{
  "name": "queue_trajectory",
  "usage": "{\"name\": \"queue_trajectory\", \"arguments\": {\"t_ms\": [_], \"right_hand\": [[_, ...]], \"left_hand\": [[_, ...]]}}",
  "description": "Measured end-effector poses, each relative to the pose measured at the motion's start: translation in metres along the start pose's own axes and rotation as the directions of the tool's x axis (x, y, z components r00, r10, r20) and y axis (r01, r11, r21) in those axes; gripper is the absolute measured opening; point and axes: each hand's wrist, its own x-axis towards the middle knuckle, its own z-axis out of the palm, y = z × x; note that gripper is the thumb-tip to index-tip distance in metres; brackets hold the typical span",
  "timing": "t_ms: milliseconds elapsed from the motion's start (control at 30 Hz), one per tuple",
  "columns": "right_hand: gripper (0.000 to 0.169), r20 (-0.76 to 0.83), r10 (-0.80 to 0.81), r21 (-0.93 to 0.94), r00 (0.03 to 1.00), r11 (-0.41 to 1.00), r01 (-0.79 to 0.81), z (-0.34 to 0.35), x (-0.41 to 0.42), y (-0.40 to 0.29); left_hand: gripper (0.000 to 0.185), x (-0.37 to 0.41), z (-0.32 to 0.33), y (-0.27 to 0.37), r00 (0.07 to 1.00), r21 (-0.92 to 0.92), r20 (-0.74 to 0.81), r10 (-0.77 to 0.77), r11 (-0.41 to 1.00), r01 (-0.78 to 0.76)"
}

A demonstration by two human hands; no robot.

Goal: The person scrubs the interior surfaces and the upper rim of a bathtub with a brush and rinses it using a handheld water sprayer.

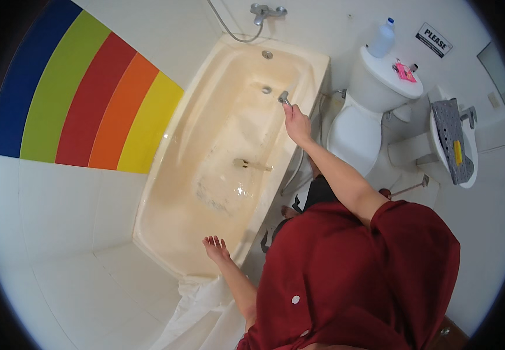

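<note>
My right hand grips the handle of a metal bidet sprayer over the bathtub's far right side. A faint pale streak, perhaps water, shows beside the sprayer's head. My left hand is held above the tub's near end, palm up with the fingers apart and nothing in it. Below both hands lies the cream bathtub, with dark smudges and wet glints on its floor. A pale object with a dark end rests inside the tub; I cannot tell what it is.
A flexible hose hangs outside the tub near my feet. The toilet stands to the right, a bottle and pink packet on its tank. A grey perforated mat lies over the washbasin. A white curtain drapes nearby.
</note>
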Motion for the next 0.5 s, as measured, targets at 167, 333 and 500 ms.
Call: {"name": "queue_trajectory", "arguments": {"t_ms": [167,333,500], "right_hand": [[0.046,0.002,0.059,0.021,0.998,0.998,-0.059,0.003,0.004,-0.012],[0.051,0.083,0.112,0.076,0.990,0.990,-0.119,0.015,0.000,-0.012],[0.049,0.208,0.019,0.069,0.978,0.997,-0.034,0.028,-0.015,-0.005]], "left_hand": [[0.039,-0.004,0.005,0.003,1.000,0.023,-0.026,-0.017,1.000,0.018],[0.044,-0.002,0.006,0.001,0.999,0.040,-0.038,-0.027,0.999,0.028],[0.044,-0.005,0.021,0.000,0.999,0.049,-0.046,-0.025,0.998,0.027]]}}
